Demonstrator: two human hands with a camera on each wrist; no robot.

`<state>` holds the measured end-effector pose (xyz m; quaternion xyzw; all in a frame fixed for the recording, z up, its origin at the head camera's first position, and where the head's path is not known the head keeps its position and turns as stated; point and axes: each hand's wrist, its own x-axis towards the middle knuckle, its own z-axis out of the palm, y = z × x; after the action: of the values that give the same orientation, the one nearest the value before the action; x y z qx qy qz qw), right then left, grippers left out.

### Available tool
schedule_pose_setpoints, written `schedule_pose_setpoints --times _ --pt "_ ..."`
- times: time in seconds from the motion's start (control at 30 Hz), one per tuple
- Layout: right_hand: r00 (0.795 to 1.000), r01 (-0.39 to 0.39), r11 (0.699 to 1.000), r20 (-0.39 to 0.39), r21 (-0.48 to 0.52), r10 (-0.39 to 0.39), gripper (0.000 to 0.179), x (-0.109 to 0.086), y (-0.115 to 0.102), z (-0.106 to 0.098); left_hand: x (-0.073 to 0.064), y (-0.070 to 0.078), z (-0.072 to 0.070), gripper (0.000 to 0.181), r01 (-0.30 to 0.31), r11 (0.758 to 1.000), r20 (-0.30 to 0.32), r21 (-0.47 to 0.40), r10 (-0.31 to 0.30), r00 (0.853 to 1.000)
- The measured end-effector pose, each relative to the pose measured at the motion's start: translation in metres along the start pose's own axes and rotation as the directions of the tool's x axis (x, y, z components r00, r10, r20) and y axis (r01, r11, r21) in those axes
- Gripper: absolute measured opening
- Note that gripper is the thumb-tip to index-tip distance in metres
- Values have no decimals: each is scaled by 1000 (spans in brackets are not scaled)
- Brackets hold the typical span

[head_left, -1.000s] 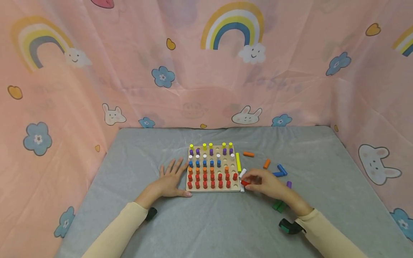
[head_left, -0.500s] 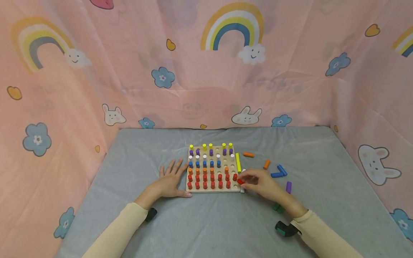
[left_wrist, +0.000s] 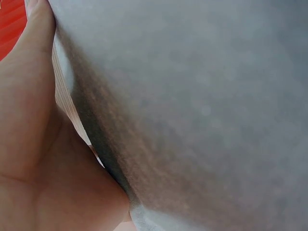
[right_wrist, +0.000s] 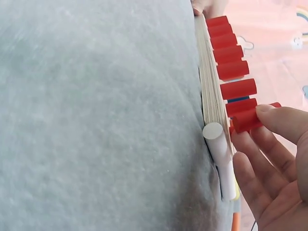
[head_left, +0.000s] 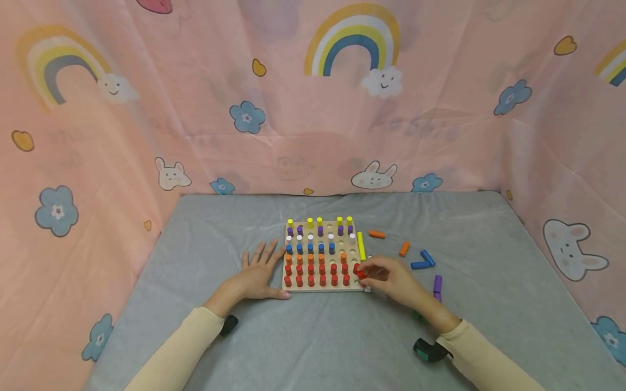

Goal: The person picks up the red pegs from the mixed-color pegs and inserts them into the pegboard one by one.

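Note:
A wooden pegboard (head_left: 320,288) stands on the grey cloth with rows of red, orange, blue, white, purple and yellow pegs in it. At its front right corner my right hand (head_left: 393,277) pinches a red peg (right_wrist: 246,120) between thumb and fingers, the peg tilted close over the board. Two white pegs (right_wrist: 216,139) lie end to end along the board's right edge, partly hidden by that hand in the head view. My left hand (head_left: 259,274) lies spread at the board's left side, thumb and fingertips right at the edge.
A yellow peg (head_left: 361,247) lies along the board's right edge. Farther right are loose orange pegs (head_left: 376,234), blue pegs (head_left: 419,265), purple pegs (head_left: 437,284) and a mostly hidden green peg (head_left: 417,316). A pink printed curtain (head_left: 313,119) hangs behind the table.
My right hand has moved slightly left with the red peg, from beside the board to over its front right corner, turning the peg more upright. The left hand has stayed put.

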<state>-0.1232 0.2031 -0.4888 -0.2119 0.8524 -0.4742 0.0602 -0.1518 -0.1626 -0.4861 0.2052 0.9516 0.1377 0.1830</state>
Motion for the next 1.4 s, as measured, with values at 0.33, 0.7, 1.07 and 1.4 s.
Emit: schedule_pose_setpoints --times 0.33,0.7,1.07,1.4 --pt "1000 11 1000 -28 9 -11 22 -1 -1 7 0 -1 -1 120 4 1000 3 -4 -4 1000" --pt "993 87 995 -79 -42 -91 21 -1 0 13 1 -1 0 120 6 1000 3 -9 -6 1000" --pt "988 119 990 -85 -82 -126 19 0 1 16 0 -1 0 119 -2 1000 2 -5 2 1000" --pt "990 106 989 -82 -104 -115 19 0 0 13 0 -2 -1 121 2 1000 1 -5 -2 1000"
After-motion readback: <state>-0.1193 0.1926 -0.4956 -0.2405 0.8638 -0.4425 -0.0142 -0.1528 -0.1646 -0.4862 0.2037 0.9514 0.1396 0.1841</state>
